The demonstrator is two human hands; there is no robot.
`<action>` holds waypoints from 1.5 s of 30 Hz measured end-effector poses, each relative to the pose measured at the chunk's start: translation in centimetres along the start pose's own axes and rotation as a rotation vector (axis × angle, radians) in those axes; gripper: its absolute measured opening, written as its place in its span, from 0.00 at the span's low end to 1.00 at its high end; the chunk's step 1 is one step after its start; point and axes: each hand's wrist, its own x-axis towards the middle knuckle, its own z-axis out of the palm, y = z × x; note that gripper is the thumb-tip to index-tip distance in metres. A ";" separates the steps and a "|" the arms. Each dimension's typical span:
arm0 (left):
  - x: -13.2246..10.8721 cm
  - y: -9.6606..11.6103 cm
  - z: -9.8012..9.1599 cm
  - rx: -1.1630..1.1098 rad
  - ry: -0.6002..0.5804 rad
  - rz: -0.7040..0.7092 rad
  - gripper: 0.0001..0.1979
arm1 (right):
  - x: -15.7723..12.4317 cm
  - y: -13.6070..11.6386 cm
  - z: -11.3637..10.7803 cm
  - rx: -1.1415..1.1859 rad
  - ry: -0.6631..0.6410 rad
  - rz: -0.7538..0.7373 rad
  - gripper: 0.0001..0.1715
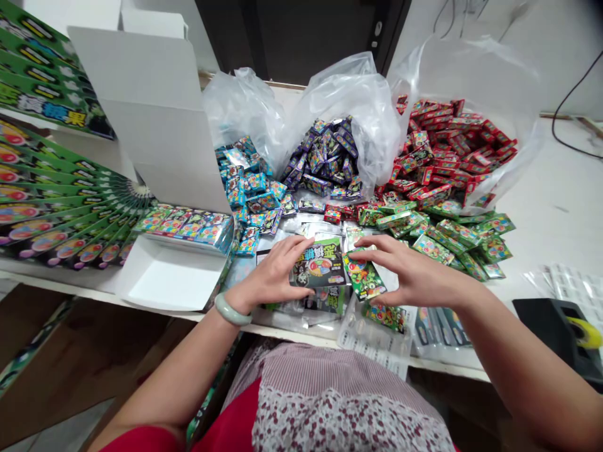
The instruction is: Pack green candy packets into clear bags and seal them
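My left hand, with a pale bangle at the wrist, pinches a flat black-and-green printed packet between thumb and fingers. Just right of it, my right hand grips a small green printed box by its edges, thumb below and fingers above. The box is tilted and its left edge is close to the packet; whether they touch I cannot tell. Under my hands lie more black-and-green packets in clear plastic. Another green printed piece lies on a clear plastic sheet below my right hand.
Behind are piles of small blue boxes, purple boxes, red boxes and green boxes, partly in clear bags. Left stand an open white carton holding small boxes and fanned green cartons. A black tape dispenser sits right.
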 end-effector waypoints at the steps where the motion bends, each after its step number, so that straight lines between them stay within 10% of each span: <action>1: 0.0 0.0 0.0 -0.008 -0.007 0.014 0.48 | 0.1 0.0 0.0 -0.001 -0.001 -0.004 0.40; 20: 0.2 0.1 1.6 -0.098 0.018 0.009 0.45 | 1.3 0.8 3.7 -0.055 0.124 0.056 0.57; 27: -0.2 -0.1 2.0 0.009 0.071 -0.033 0.44 | 1.1 -1.4 5.7 0.014 0.274 0.142 0.31; 37: -1.9 -3.1 0.5 0.183 0.218 -0.096 0.43 | 0.6 15.0 -5.4 -0.405 0.504 0.811 0.15; 45: -1.9 -3.8 0.6 0.190 0.240 -0.101 0.43 | -2.0 15.9 -6.7 -0.242 0.405 0.816 0.12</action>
